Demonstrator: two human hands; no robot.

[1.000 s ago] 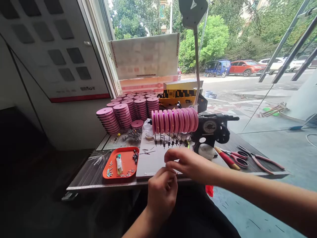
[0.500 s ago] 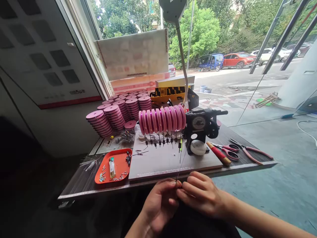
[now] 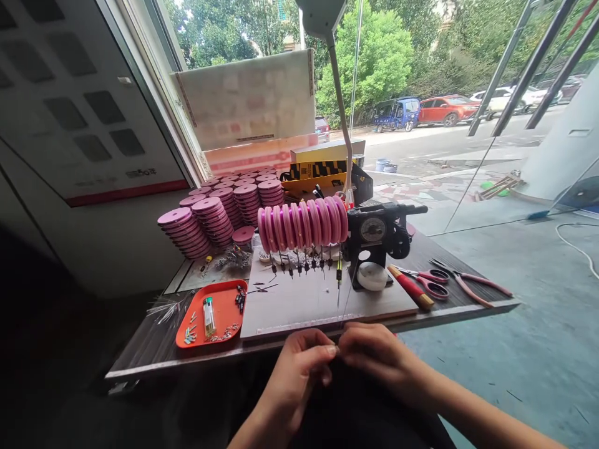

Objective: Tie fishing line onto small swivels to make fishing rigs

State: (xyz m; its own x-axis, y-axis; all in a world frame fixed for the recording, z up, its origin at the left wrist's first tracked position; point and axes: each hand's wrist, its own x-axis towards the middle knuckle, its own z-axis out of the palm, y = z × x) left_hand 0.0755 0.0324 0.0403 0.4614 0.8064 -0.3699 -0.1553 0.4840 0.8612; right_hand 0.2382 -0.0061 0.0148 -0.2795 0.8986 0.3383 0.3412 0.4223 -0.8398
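My left hand (image 3: pixel 305 363) is pinched closed, thumb against forefinger, in front of the board's near edge. My right hand (image 3: pixel 377 350) is closed close beside it, with the fingertips of both nearly meeting. A thin fishing line (image 3: pixel 347 304) runs down from the winder to the fingers; any small piece at the fingertips is too tiny to make out. Beyond the hands, a row of pink foam spools (image 3: pixel 303 224) sits on the black hand-cranked winder (image 3: pixel 373 231). Small black stoppers and a yellow-green float (image 3: pixel 339 269) hang below the spools.
An orange tray (image 3: pixel 187 333) with small parts lies left on the table. Red-handled scissors (image 3: pixel 433 285), pliers (image 3: pixel 470 287) and a red-and-gold stick (image 3: pixel 412 289) lie right. Stacks of pink spools (image 3: pixel 213 218) stand behind left, and a white round container (image 3: pixel 372 276) is by the winder.
My fingertips have drawn slightly apart from their overlapped grip, and my left hand has turned, its thumb now lying along the forefinger. The view has shifted slightly.
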